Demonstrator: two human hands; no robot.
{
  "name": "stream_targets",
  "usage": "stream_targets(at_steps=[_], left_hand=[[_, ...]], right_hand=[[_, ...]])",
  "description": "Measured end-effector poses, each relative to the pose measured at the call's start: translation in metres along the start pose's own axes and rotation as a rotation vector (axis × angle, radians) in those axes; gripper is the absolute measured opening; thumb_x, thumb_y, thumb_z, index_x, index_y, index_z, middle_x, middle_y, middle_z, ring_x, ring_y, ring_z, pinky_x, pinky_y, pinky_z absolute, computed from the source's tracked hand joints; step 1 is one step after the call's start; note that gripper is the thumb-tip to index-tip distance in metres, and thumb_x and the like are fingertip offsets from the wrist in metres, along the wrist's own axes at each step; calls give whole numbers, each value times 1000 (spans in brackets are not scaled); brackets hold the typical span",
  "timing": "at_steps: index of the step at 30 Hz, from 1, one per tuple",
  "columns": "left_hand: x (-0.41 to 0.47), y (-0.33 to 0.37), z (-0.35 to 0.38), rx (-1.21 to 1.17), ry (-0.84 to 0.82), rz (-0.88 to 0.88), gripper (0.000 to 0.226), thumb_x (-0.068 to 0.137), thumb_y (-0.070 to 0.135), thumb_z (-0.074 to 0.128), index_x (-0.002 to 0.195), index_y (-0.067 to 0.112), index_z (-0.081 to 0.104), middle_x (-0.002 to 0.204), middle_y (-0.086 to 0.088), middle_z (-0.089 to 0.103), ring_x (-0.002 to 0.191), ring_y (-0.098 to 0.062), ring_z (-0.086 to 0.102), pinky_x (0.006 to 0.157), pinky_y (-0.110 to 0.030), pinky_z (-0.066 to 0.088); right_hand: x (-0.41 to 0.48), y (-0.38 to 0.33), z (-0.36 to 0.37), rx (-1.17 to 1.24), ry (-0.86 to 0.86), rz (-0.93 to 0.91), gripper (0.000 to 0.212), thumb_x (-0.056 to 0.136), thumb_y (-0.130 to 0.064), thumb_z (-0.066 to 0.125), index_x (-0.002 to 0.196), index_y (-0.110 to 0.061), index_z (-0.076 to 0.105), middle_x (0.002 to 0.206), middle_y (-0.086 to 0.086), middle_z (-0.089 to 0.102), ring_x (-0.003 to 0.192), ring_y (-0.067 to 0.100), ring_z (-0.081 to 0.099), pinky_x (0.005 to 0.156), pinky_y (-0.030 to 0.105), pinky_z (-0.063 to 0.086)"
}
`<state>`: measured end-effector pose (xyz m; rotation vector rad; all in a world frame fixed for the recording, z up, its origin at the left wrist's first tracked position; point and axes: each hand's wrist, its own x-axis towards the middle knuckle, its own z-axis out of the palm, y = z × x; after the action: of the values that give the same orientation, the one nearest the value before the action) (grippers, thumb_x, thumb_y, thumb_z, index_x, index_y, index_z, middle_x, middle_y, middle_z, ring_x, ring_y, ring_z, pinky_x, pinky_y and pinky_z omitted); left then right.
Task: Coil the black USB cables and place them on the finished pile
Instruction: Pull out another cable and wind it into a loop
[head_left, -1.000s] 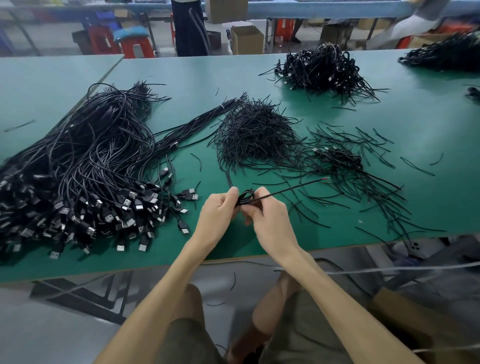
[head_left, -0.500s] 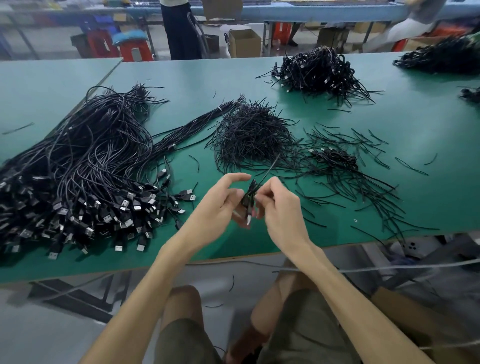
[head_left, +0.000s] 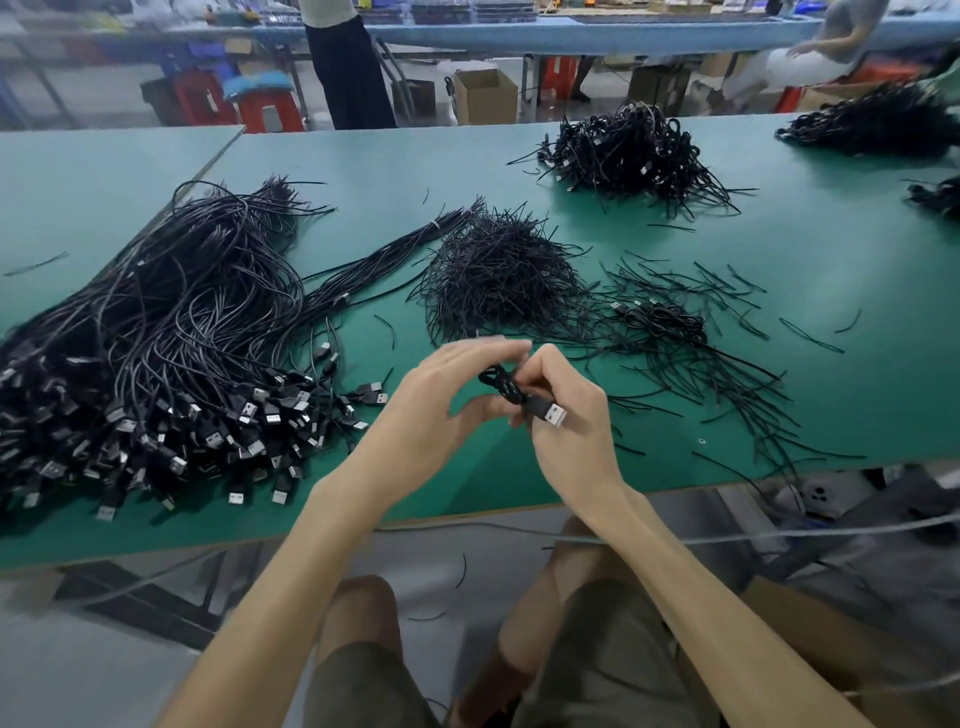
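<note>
A small coiled black USB cable (head_left: 500, 383) is held above the front edge of the green table (head_left: 831, 260). My right hand (head_left: 569, 415) grips it, and its silver plug (head_left: 554, 415) sticks out to the right over my fingers. My left hand (head_left: 431, 410) arches over the coil, blurred fingertips at its top and thumb beneath it. A big heap of uncoiled USB cables (head_left: 156, 364) lies at the left, plugs toward me. A pile of coiled cables (head_left: 628, 150) sits at the back of the table.
A mound of short black ties (head_left: 498, 280) lies just beyond my hands, with loose ties scattered to the right around a coiled cable (head_left: 665, 317). More cable piles (head_left: 878, 124) sit far right. Boxes, stools and people are behind the table.
The long loose tie end that stuck out to the right is gone from view. The coil has turned so its silver plug now points right. Both hands have lifted slightly.
</note>
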<state>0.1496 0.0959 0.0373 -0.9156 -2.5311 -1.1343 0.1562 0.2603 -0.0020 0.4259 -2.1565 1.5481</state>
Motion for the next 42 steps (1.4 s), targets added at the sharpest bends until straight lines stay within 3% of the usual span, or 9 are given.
stream_targets(at_steps=[3,16,21,24,28,32,36,39,42], left_hand=[[2,5,2,99,72,-21,25,95,25,69,118,16,69,112,6,70,106,-12,57,99,-30,41],[12,18,10,-14,89,-292,16,105,44,49,113,31,52,72,14,68,65,-10,62,59,-33,46],[15,10,-4,-351,29,-437,21,110,19,39,125,19,54,71,-12,71,55,-35,64,62,-39,54],[10,6,-10,-474,-155,-323,45,107,-6,34,143,18,48,76,-16,67,61,-28,66,67,-35,56],[10,-1,-13,-315,-265,-244,64,96,-21,42,136,28,56,87,-13,69,72,-25,66,69,-31,54],[10,-5,-8,-79,-200,-250,51,91,-4,64,122,36,68,87,2,64,72,-14,60,71,-27,50],[10,-4,-10,38,-114,-205,10,87,21,78,94,23,71,99,7,53,85,-14,58,77,-29,45],[13,-2,-10,124,-139,-271,23,93,38,69,80,24,56,96,10,58,82,-12,62,71,-32,47],[12,0,-10,37,-124,-393,40,105,44,48,77,16,55,70,2,68,52,-12,67,49,-25,48]], right_hand=[[-1,-2,1,88,0,72,29,85,21,45,80,-7,48,63,11,55,54,15,46,53,22,37],[4,-5,10,250,84,197,27,101,-2,52,77,-12,46,59,4,61,51,23,54,47,31,41],[1,1,10,182,16,242,25,96,8,47,79,-10,46,59,2,62,52,19,54,52,24,43],[3,2,6,167,15,239,26,95,12,45,79,-9,45,57,4,61,51,17,52,52,21,42],[1,3,3,136,-3,240,28,93,16,43,79,-8,46,58,3,62,50,16,53,51,22,43],[-3,5,3,119,-15,262,28,95,10,48,77,-11,48,58,-2,59,51,16,53,52,23,42],[-5,2,6,145,-38,262,30,92,12,46,77,-13,47,59,1,58,52,19,52,53,26,40],[-2,1,5,107,-33,261,33,94,10,50,76,-18,51,58,-2,61,51,15,55,56,25,44],[-2,-1,5,55,-39,207,35,93,8,53,75,-21,52,59,-4,62,52,14,57,59,21,45]])
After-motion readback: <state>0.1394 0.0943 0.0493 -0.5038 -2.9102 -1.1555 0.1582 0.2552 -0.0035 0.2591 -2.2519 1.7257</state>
